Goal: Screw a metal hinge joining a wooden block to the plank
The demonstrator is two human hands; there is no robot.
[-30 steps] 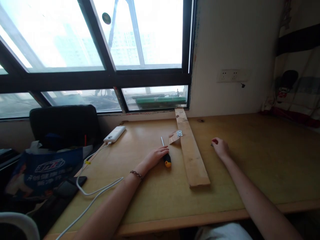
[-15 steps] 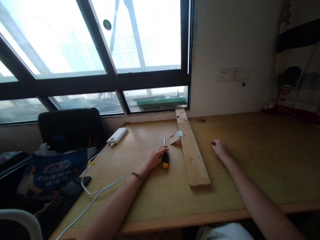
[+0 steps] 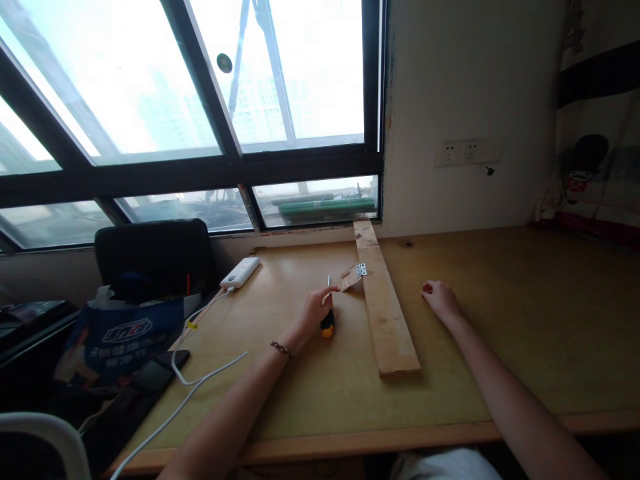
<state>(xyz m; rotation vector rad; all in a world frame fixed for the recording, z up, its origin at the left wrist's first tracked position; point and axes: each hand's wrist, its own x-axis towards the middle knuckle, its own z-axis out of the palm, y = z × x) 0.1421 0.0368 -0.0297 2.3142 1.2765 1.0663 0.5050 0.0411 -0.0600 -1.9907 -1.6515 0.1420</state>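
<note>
Silver metal hinge (image 3: 362,269) already spans long pale wooden plank (image 3: 390,327) and tilted wooden flap (image 3: 351,279) at ten o'clock; remainder unclear. Left hand (image 3: 315,309), by black-yellow screwdriver (image 3: 327,327): grip unclear; right hand (image 3: 441,301) closed, contents hidden.

On the yellowish table (image 3: 300,407), a long board (image 3: 391,317), a screwdriver (image 3: 327,325), a white power bank (image 3: 241,272), a cable (image 3: 207,378)

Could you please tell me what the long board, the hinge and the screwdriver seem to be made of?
Long board: wood, apparently unpainted, given its pale brown, dark-marked surface.
Hinge: probably bare metal, from its silvery look.
Screwdriver: thin greyish shaft, likely metal; black-and-yellow handle, perhaps plastic or rubber.
</note>
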